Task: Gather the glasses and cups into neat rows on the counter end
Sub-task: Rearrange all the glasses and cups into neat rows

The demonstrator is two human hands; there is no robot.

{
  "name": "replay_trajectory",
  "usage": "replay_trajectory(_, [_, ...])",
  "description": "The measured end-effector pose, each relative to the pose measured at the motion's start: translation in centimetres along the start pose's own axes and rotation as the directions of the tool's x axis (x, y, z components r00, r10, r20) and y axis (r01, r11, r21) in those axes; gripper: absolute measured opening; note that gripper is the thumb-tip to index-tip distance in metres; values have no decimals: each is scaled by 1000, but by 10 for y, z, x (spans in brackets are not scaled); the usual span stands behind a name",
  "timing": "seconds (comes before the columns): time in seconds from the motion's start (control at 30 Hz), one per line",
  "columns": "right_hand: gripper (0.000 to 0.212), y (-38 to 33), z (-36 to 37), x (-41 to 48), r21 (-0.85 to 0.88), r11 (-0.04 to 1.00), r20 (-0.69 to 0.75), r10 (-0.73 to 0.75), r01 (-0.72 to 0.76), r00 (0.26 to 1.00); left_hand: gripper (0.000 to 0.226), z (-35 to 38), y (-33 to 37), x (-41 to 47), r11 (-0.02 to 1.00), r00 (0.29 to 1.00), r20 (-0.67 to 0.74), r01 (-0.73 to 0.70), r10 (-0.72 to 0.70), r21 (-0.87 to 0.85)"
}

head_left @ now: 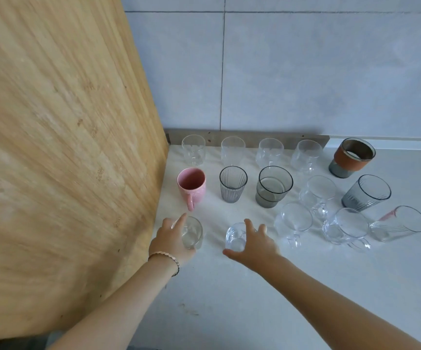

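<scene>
Glasses and cups stand in three rows on the white counter (229, 299). My left hand (170, 242) wraps a clear glass (193, 233) at the front row's left end. My right hand (252, 245) grips a second clear glass (234, 236) beside it. Behind them stand a pink mug (191, 186), a ribbed grey glass (232, 184) and a smoky tumbler (273, 186). Several clear glasses (232, 150) line the back by the wall. More clear mugs (295, 222) continue the front row to the right.
A tall wooden panel (65, 147) closes the counter's left side. A grey tiled wall (305, 72) rises behind. At the right stand a brown-sleeved cup (353, 156), a grey ribbed glass (367, 192) and a glass with a pink mark (401, 223).
</scene>
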State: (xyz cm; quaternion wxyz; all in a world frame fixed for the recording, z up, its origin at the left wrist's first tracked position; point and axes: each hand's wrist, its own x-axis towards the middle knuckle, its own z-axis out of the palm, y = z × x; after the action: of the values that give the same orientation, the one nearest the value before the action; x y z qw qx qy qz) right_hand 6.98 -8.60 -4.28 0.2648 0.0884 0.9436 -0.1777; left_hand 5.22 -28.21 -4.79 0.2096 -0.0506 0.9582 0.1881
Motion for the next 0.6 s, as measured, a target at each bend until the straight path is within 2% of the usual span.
replay_trajectory(0.13, [107, 8, 4, -8, 29, 999, -19, -46, 46, 999, 80, -8, 7, -1, 977, 1000, -2, 26, -26, 210])
replay_trajectory(0.2, [101, 12, 4, -10, 65, 992, -24, -108, 109, 994, 83, -8, 10, 0, 958, 999, 15, -47, 45, 281])
replay_trajectory(0.27, [94, 15, 2, -9, 98, 982, -25, -162, 164, 986, 91, -9, 10, 2, 949, 990, 76, -134, 117, 284])
replay_trajectory(0.33, [91, 17, 2, -7, 114, 979, -36, -168, 171, 985, 94, -11, 9, 1, 953, 987, 119, -141, 112, 267])
replay_trajectory(0.47, [89, 19, 8, -5, 182, 976, -90, -108, 123, 990, 84, -6, 10, -4, 972, 995, 93, 11, -33, 236])
replay_trajectory(0.6, [87, 14, 13, -2, 257, 961, -136, -69, 102, 988, 85, 2, 15, -6, 971, 974, 23, 223, -225, 89])
